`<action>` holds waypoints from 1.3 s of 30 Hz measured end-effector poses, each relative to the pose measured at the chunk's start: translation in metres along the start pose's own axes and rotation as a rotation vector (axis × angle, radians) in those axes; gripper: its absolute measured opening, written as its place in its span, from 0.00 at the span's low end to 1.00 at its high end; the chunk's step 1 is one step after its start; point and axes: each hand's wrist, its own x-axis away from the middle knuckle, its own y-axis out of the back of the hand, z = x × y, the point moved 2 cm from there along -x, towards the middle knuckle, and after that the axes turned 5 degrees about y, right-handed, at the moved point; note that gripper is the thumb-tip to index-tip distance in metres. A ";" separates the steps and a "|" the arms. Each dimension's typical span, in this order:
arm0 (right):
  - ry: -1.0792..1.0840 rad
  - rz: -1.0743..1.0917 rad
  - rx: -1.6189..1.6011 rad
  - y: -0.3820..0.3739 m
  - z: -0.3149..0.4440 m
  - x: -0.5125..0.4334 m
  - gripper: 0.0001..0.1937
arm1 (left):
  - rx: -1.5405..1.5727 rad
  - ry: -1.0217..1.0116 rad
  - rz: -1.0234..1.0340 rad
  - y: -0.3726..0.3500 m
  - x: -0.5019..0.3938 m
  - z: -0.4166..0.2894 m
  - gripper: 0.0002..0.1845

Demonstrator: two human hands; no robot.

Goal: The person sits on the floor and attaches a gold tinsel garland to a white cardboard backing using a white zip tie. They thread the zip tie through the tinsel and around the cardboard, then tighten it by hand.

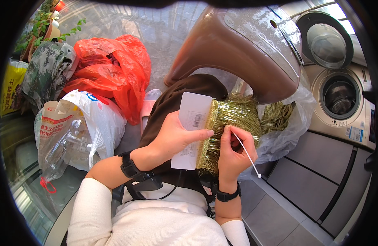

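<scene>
A bundle of gold tinsel fringe (235, 118) lies across my lap, with a white card bearing a barcode (189, 113) along its braided top edge. My left hand (173, 140) grips the card, its thumb pressing over the front toward the gold braid (211, 123). Between the thumb and fingers of my right hand (236, 150) is one end of a white plastic cable tie (246, 152); its small head hangs free at the lower right. That hand rests against the fringe strands, and part of the tie inside my fingers is hidden.
A brown plastic stool (213, 46) stands ahead. More gold fringe (276, 117) lies in a clear plastic bag (287, 141) at the right. Red (115, 77) and white (99, 113) plastic bags sit at the left, by potted plants (41, 30). A front-loading washing machine (339, 95) has its door open.
</scene>
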 end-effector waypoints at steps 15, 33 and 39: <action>0.047 0.043 0.037 -0.006 0.005 0.004 0.08 | 0.028 -0.013 0.007 0.001 0.000 0.002 0.21; 0.035 0.105 -0.010 -0.005 0.007 -0.001 0.09 | 0.006 -0.028 0.007 0.003 -0.001 0.003 0.21; -0.054 0.105 -0.012 -0.004 0.004 -0.001 0.08 | 0.008 -0.016 -0.005 0.002 0.001 0.002 0.21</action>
